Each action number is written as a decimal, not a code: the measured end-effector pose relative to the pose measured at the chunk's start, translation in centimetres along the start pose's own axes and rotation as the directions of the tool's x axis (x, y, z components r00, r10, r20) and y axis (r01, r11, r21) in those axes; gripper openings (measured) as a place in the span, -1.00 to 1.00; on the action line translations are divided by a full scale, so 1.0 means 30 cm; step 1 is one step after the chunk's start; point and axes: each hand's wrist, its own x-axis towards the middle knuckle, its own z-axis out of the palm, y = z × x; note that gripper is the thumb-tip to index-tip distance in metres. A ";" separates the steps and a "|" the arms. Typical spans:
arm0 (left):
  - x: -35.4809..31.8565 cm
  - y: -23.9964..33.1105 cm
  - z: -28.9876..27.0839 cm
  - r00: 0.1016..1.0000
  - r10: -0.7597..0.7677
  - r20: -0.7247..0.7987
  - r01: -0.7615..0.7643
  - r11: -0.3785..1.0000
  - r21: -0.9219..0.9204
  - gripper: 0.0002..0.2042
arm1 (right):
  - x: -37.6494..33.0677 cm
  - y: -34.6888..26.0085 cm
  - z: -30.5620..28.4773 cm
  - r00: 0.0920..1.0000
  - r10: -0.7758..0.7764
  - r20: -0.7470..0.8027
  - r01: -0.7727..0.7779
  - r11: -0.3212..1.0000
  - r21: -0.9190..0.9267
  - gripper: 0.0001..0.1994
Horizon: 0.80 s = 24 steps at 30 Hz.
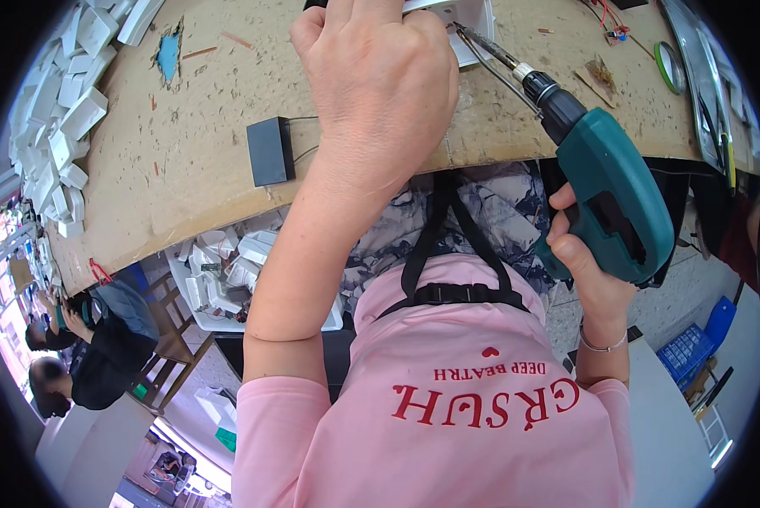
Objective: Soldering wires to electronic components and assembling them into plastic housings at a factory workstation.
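Note:
A green pistol-shaped soldering gun (619,182) is in my right hand (596,271), its fingers wrapped round the handle. A thin metal feed tube runs beside its heated rod. The tip is at a white plastic housing (483,30) by the top edge; whether they touch, I cannot tell. My left hand (380,76) is back-up over the worktable, right beside the housing and partly covering it. Its fingers are curled and cut off by the picture's top edge, so what they hold is hidden. A black rectangular box (270,152) with thin wires lies left of my left wrist.
White plastic casings (66,127) are heaped at the table's left. Under the front edge stands a white bin (329,320) of parts. To the right are a green tape roll (670,68), red wires (613,32) and a metal tray (693,59). Another person (109,339) sits at lower left.

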 end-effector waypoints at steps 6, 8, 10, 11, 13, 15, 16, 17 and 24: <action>0.000 0.005 -0.006 1.000 -0.015 0.010 0.015 1.000 0.008 -0.94 | 0.008 0.002 -0.004 1.000 -0.006 -0.005 0.006 1.000 -0.010 -0.59; 0.045 0.037 -0.020 1.000 -0.016 0.009 0.016 1.000 0.005 -0.94 | 0.011 0.003 -0.006 1.000 -0.001 0.000 0.001 1.000 -0.020 -0.59; 0.169 0.123 -0.054 0.539 -0.621 0.569 0.348 0.779 0.521 -0.94 | 0.007 0.003 -0.010 0.999 0.016 -0.035 -0.017 1.000 -0.025 -0.60; 0.128 0.093 -0.047 0.540 -0.625 0.564 0.348 0.776 0.527 -0.94 | 0.005 -0.006 -0.004 0.998 0.025 -0.051 -0.027 0.999 -0.023 -0.61; 0.001 0.005 -0.010 1.000 -0.025 0.017 0.024 0.999 0.024 -0.94 | 0.004 -0.015 0.003 0.998 0.028 -0.050 -0.030 0.998 -0.052 -0.62; 0.000 0.003 -0.009 1.000 -0.023 0.010 0.023 1.000 0.020 -0.93 | 0.002 -0.021 0.004 0.998 0.032 -0.058 -0.037 0.996 -0.081 -0.63; 0.000 0.003 -0.010 1.000 -0.021 0.003 0.021 1.000 0.017 -0.93 | 0.002 -0.027 0.007 0.997 0.052 -0.064 -0.058 0.993 -0.102 -0.64; 0.020 0.028 -0.022 1.000 -0.021 0.003 0.021 1.000 0.010 -0.93 | 0.002 -0.028 0.006 0.994 0.073 -0.079 -0.082 0.989 -0.124 -0.66; -0.001 0.003 -0.006 1.000 -0.004 0.003 0.004 0.999 0.039 -0.93 | 0.004 -0.038 0.038 0.986 0.101 -0.132 -0.096 0.995 0.039 -0.68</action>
